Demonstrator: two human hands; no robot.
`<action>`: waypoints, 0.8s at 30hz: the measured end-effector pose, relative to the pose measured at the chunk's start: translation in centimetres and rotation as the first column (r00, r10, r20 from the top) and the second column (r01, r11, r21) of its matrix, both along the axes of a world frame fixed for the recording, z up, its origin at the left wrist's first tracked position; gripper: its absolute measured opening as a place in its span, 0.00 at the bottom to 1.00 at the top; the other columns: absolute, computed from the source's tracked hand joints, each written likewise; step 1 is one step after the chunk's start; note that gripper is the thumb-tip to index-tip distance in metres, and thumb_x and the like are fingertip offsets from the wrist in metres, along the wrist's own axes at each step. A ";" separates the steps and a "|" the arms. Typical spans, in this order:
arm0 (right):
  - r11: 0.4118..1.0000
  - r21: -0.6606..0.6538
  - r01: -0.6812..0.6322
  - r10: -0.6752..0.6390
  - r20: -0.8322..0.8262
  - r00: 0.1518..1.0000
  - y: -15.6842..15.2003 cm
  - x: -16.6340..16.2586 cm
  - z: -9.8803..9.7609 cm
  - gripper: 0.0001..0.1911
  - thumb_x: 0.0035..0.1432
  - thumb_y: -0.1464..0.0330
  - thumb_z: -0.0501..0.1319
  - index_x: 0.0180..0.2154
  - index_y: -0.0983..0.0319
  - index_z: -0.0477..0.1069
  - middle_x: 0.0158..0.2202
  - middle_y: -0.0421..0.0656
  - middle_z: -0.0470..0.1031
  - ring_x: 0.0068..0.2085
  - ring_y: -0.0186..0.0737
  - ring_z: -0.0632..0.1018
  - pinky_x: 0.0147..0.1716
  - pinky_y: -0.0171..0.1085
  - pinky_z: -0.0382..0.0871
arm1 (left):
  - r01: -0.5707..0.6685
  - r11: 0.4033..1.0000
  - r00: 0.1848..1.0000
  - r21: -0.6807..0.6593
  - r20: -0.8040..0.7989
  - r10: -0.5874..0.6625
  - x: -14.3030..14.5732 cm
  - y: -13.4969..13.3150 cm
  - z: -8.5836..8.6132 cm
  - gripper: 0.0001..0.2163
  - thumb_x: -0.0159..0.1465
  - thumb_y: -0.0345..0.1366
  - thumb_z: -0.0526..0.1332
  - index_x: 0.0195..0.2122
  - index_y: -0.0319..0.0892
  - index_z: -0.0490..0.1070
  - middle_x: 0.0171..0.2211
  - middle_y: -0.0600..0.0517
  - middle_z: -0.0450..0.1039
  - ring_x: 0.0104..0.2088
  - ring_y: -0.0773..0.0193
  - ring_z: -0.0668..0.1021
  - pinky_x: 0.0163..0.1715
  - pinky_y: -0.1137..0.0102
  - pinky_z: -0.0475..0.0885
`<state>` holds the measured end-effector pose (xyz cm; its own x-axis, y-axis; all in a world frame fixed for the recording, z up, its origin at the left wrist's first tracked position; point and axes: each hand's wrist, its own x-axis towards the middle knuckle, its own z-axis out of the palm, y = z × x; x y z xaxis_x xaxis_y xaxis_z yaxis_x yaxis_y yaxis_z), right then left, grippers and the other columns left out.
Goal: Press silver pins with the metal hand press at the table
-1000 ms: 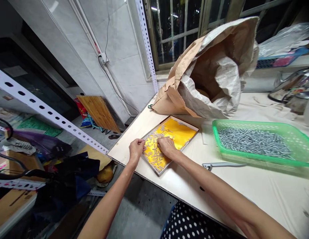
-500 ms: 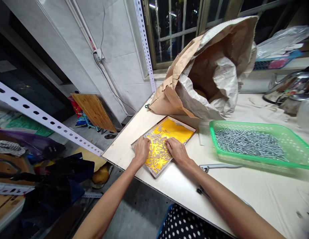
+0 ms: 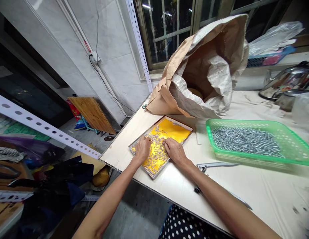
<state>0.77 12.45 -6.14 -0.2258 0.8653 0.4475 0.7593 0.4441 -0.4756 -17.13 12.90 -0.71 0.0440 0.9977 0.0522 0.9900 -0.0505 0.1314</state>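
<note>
A shallow tray [image 3: 181, 122] with a yellow lining sits near the table's left corner. Several small silver metal pieces [image 3: 156, 152] lie scattered on the lining. My left hand [image 3: 142, 148] rests on the tray's near left part, fingers curled down onto the pieces. My right hand [image 3: 174, 150] lies at the tray's near right edge, fingers bent and pressing on the pieces. What the fingertips hold is hidden.
A green plastic basket [image 3: 256, 159] full of silver metal pieces stands to the right. A large open brown paper sack [image 3: 201, 73] lies behind the tray. Metal tongs [image 3: 216, 165] lie by the basket. Kettles [image 3: 286, 83] stand far right. The table edge [image 3: 124, 169] drops to a cluttered floor.
Both hands slid toward the near end of the tray, and the left hand moved from the tray's rim onto the pieces. The camera view shifted slightly.
</note>
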 end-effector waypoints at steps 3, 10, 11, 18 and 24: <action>1.000 -0.007 0.011 -0.011 0.017 1.000 0.0 0.0 0.1 0.10 0.68 0.71 0.51 0.38 0.61 0.70 0.37 0.45 0.75 0.39 0.40 0.75 0.40 0.36 0.66 | 0.078 0.997 0.997 -0.004 -0.007 -0.078 0.4 0.5 -0.1 0.11 0.69 0.37 0.52 0.46 0.44 0.72 0.45 0.48 0.70 0.44 0.60 0.75 0.38 0.69 0.65; 0.999 -0.054 0.008 -0.006 0.039 0.999 0.0 0.1 0.4 0.09 0.67 0.71 0.52 0.38 0.61 0.71 0.37 0.45 0.75 0.40 0.40 0.75 0.40 0.36 0.65 | 0.019 0.988 0.990 -0.152 -0.135 -0.040 0.9 0.8 1.4 0.11 0.67 0.33 0.50 0.40 0.40 0.73 0.41 0.45 0.75 0.40 0.57 0.77 0.37 0.68 0.67; 0.998 -0.056 0.003 -0.001 0.039 0.999 0.0 0.1 0.5 0.09 0.67 0.71 0.52 0.39 0.61 0.71 0.38 0.45 0.75 0.40 0.40 0.75 0.41 0.35 0.65 | -0.005 0.986 0.988 -0.169 -0.153 -0.022 0.8 0.8 1.6 0.12 0.66 0.32 0.50 0.39 0.40 0.74 0.39 0.43 0.75 0.39 0.56 0.77 0.37 0.68 0.67; 0.998 -0.067 0.006 -0.003 0.040 0.999 0.0 0.2 0.5 0.12 0.68 0.71 0.49 0.40 0.61 0.71 0.38 0.46 0.74 0.41 0.41 0.74 0.42 0.36 0.65 | -0.026 0.999 0.999 -0.038 -0.042 0.024 1.3 2.0 1.9 0.13 0.68 0.35 0.51 0.42 0.41 0.74 0.44 0.44 0.74 0.43 0.57 0.77 0.39 0.68 0.67; 0.995 -0.100 0.009 -0.005 0.040 0.999 0.0 0.1 0.6 0.12 0.68 0.70 0.50 0.40 0.63 0.72 0.38 0.47 0.74 0.41 0.42 0.74 0.43 0.37 0.65 | -0.016 0.993 1.000 -0.117 0.021 0.019 2.6 2.7 1.7 0.08 0.64 0.36 0.58 0.35 0.40 0.76 0.42 0.44 0.75 0.41 0.57 0.77 0.40 0.68 0.67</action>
